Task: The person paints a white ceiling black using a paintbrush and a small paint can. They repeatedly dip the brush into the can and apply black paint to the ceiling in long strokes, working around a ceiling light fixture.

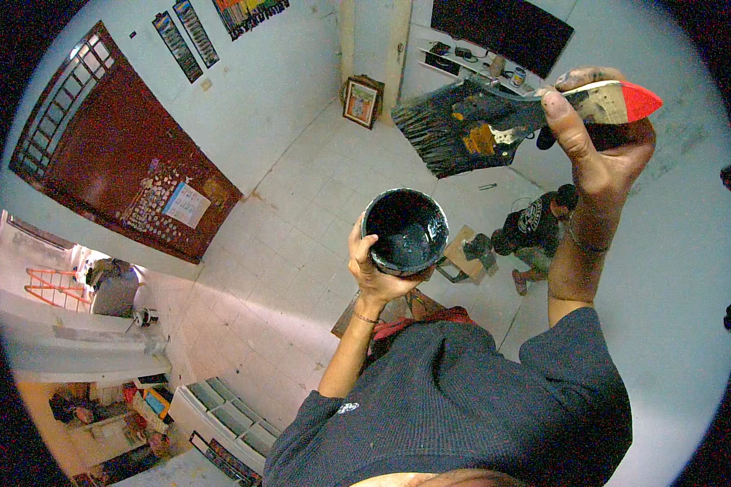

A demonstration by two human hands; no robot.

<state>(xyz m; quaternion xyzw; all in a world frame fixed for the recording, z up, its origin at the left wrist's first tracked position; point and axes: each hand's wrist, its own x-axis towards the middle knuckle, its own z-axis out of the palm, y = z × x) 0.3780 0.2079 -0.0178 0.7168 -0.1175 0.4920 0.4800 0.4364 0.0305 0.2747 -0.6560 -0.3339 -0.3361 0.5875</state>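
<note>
My left hand (pixel 374 276) is wrapped round a round black paint pot (pixel 406 243), its mouth facing up toward me. The pot's inner wall looks dark and wet, and I cannot tell how much liquid is in it. Higher up and to the right, my right hand (pixel 601 150) grips a wide paintbrush (pixel 479 134) by its pale, red-tipped handle. The brush is held sideways in the air, dark bristles pointing left, with dried white and ochre paint on its ferrule. Brush and pot are apart. Dark smudges mark my right fingers.
A person (pixel 536 227) crouches on the tiled floor (pixel 276 219) at the right, beside a small wooden stool (pixel 463 256). A framed picture (pixel 361 104) leans at the far corner. A television (pixel 503 32) hangs above a white shelf. A brown door (pixel 130 146) is on the left.
</note>
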